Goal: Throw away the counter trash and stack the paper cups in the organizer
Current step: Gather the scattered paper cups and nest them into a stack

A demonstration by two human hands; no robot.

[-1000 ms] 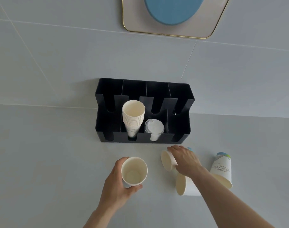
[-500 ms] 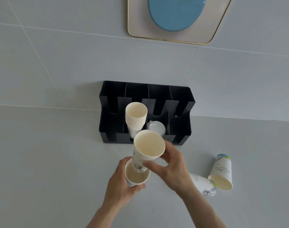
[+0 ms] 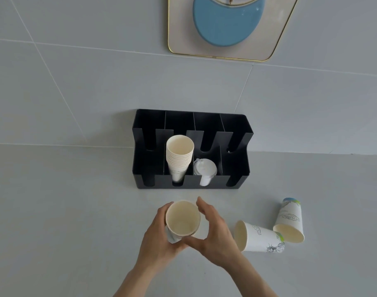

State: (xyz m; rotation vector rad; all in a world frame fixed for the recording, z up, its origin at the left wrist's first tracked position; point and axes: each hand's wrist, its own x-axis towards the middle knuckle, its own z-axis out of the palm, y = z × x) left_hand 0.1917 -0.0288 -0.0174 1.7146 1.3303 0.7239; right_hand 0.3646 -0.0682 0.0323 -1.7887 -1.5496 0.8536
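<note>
A pale grey counter (image 3: 54, 221) runs across the view and meets a grey tiled wall (image 3: 76, 82) behind it. Left of centre, the left hand (image 3: 159, 236) rises from the bottom edge with its fingers (image 3: 165, 211) curled round the left side of the nested paper cups (image 3: 182, 218), gripping them. The cups stand mouth-up just above the counter, one pushed inside the other, so that a second rim and a bit of printed wall show under the top one. Behind them, against the wall, sits a black organizer (image 3: 234, 166) with four compartments in a row. Its second compartment from the left holds a stack of paper cups (image 3: 179, 155), mouth-up and leaning slightly. The third compartment holds white plastic lids (image 3: 205, 168). The outer two compartments look dark inside.

The right hand (image 3: 215, 234) comes in from the lower right and cups the other side of the nested cups. Its thumb lies under the near rim, close to the left thumb, while the other fingers are spread loosely and stand slightly off the far rim; whether it presses on the cup I cannot tell. To the right of this hand a printed paper cup (image 3: 258, 236) lies on its side, mouth facing left. Touching its base end, a second printed cup (image 3: 289, 221) lies tipped with its mouth toward the camera and its blue-green base pointing away. High on the wall hangs a gold-framed panel (image 3: 183, 39) with a blue disc.
</note>
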